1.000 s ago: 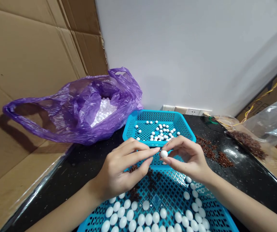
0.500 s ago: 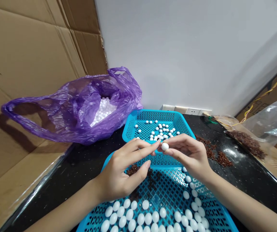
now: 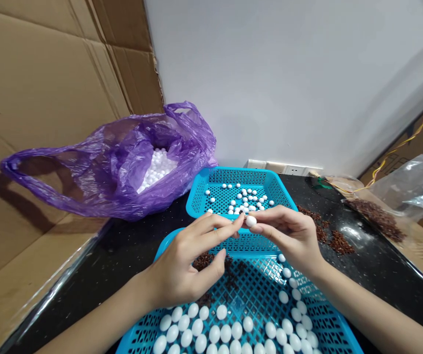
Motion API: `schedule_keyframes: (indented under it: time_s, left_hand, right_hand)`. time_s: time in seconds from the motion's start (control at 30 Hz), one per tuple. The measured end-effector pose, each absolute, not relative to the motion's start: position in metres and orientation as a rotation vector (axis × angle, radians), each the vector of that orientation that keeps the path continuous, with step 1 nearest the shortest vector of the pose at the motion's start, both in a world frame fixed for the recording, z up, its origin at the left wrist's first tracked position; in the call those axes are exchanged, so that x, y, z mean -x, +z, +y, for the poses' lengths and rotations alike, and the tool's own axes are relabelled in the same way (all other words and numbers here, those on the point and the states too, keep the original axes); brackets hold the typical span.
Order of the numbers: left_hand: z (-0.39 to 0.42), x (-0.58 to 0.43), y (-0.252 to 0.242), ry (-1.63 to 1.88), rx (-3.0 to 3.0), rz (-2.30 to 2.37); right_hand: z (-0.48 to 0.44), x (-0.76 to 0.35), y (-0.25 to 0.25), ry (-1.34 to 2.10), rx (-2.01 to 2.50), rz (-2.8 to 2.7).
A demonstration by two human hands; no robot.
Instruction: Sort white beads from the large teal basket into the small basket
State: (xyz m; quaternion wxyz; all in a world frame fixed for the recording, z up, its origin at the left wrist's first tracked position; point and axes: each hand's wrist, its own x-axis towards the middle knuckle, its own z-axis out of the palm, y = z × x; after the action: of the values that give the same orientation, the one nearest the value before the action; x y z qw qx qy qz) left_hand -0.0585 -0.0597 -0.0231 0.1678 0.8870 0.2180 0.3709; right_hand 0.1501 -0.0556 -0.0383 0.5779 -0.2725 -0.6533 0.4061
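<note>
My right hand (image 3: 290,233) pinches a small white ball (image 3: 250,221) between thumb and fingertips, above the near rim of the far basket. My left hand (image 3: 196,255) reaches in from the other side, fingers stretched and thumb well apart. Its index fingertip meets or nearly meets the ball, where a tiny brown bit shows; whether the fingertips grip it I cannot tell. Below both hands is the near blue plastic basket (image 3: 344,324), holding many white balls (image 3: 248,323) and a heap of brown bits (image 3: 203,260), partly behind my left hand.
A second blue basket (image 3: 196,196) with scattered white balls stands beyond. At left, a purple plastic bag (image 3: 123,162) full of white balls leans near cardboard (image 3: 49,88). Brown pieces (image 3: 340,242) lie on the black tabletop (image 3: 373,285) at right, beside a clear bag (image 3: 413,187).
Both hands stay almost in place with the ball. My left thumb has shifted very slightly, and the whole view has drifted a little.
</note>
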Motion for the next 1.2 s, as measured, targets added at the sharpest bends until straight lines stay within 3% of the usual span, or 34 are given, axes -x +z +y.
schedule_keyframes:
  time_s: [0.73, 1.0, 1.2]
  left_hand:
    - [-0.0599, 0.0586, -0.0233, 0.969, -2.468, 0.608]
    - [-0.06, 0.0554, -0.0245, 1.173, -2.467, 0.763]
    - [-0.0608, 0.0569, -0.0236, 1.155, -2.417, 0.917]
  right_hand:
    - [-0.0529, -0.1488, -0.0375, 0.99, 0.667, -1.521]
    - [-0.0535, -0.1483, -0.0389, 1.097, 0.67, -1.482]
    - [-0.0497, -0.1481, -0.0363, 0.935, 0.9, -1.478]
